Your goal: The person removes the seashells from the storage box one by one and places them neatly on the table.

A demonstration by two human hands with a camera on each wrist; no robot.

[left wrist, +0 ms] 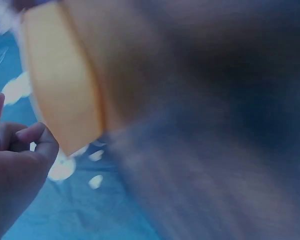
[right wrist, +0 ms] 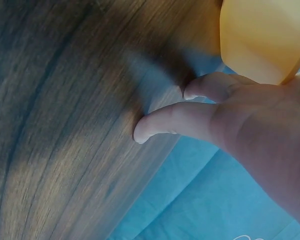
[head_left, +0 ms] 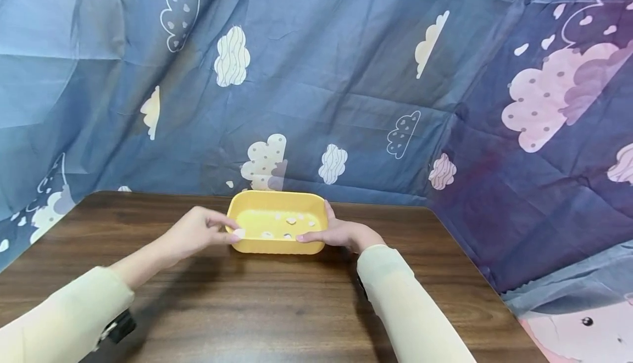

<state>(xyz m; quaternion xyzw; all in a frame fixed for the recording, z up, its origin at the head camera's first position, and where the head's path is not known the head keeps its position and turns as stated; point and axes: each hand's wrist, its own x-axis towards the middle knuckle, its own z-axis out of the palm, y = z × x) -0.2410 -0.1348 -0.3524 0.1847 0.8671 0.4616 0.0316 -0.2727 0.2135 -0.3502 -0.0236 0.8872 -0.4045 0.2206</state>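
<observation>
A yellow plastic tub (head_left: 277,246) with rounded corners stands on the dark wood table. Several small pale, shell-like pieces (head_left: 291,221) lie scattered on its bottom. My left hand (head_left: 198,231) is at the tub's left front corner, pinching a small white rounded piece (head_left: 239,233) between thumb and fingertips, right at the rim. From the right, my right hand (head_left: 346,233) grips the tub's end, its thumb over the front rim and a finger along the outer side. In the right wrist view, two fingers (right wrist: 180,120) reach down beside the tub's wall (right wrist: 262,40), close to the tabletop.
The wood table (head_left: 296,302) extends around the tub, its far edge just behind it. Blue fabric (head_left: 316,77) printed with clouds hangs behind and to the right. A dark device (head_left: 118,327) is strapped at the left wrist.
</observation>
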